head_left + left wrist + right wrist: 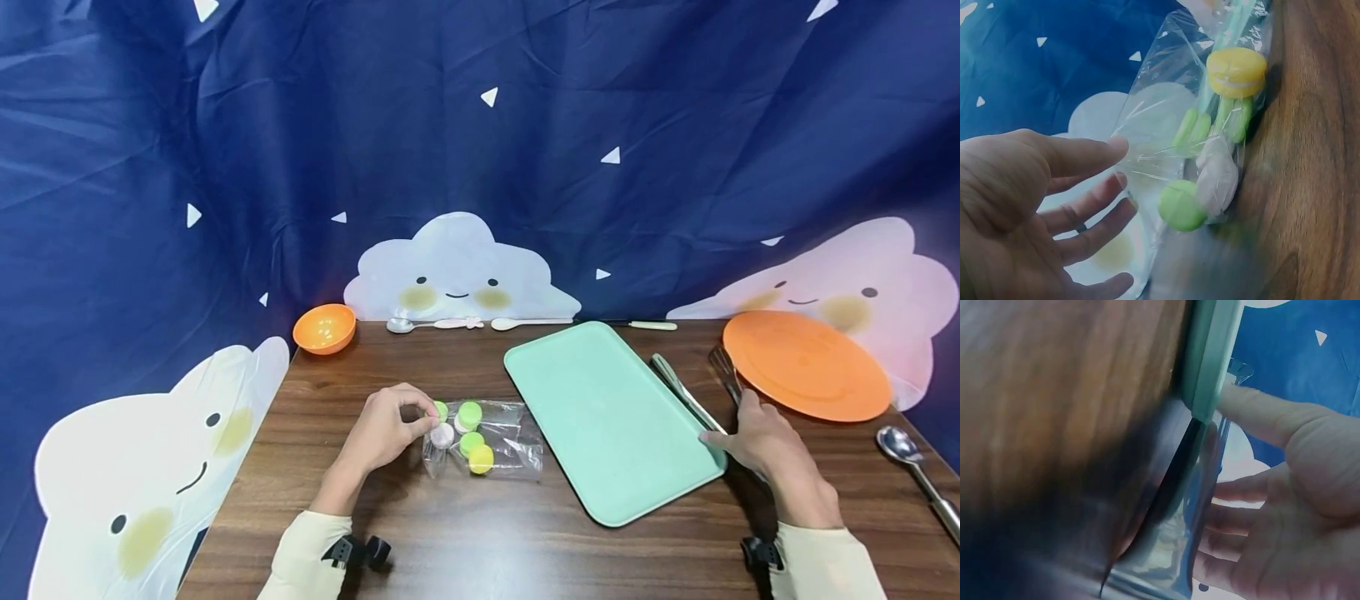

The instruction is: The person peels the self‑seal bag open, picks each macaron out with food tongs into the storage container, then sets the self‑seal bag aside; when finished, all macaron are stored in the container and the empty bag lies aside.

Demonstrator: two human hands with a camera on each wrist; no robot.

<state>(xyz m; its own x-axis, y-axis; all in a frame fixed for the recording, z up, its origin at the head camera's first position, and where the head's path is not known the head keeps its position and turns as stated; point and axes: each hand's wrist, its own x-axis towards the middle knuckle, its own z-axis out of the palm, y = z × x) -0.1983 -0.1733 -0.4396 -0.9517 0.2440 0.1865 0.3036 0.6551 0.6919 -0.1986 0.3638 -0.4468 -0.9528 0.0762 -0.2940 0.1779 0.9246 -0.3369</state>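
Observation:
In the head view my left hand (386, 427) pinches the left end of a clear plastic bag (517, 454). Green, white and yellow macaron-like rounds (1236, 72) lie inside it; the left wrist view has creases in the film meeting at the thumb tip. On the right, my right hand (768, 442) is spread, its thumb at the edge of a mint-green tray (615, 425). Its fingers touch the handle of a metal utensil with a slotted head (724, 368). A second long metal utensil (686, 392) lies between that hand and the tray.
An orange plate (806, 362) lies at the back right, a metal ladle-like spoon (900, 446) at the right edge. At the back left stands an orange bowl (324, 328). Small spoons (528, 322) and a white-handled utensil (652, 326) line the table's back edge.

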